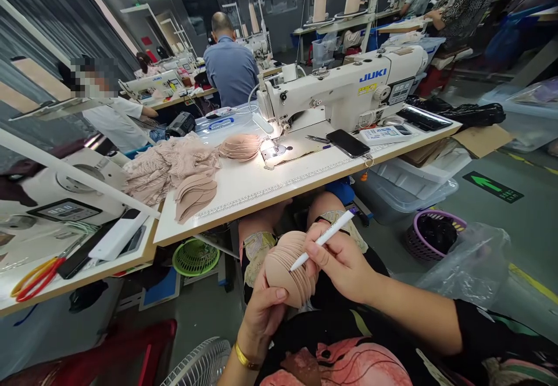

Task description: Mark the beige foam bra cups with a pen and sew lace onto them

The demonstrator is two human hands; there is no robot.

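Note:
My left hand grips a stack of beige foam bra cups from below, over my lap. My right hand holds a white pen, its tip touching the top cup of the stack. On the white sewing table ahead lie another stack of cups, a fan of flat beige pads and a heap of beige lace fabric.
A white JUKI sewing machine stands on the table, with a black phone and a control panel beside it. Clear plastic bins and a purple basket sit at right. Scissors lie at left. Other people work behind.

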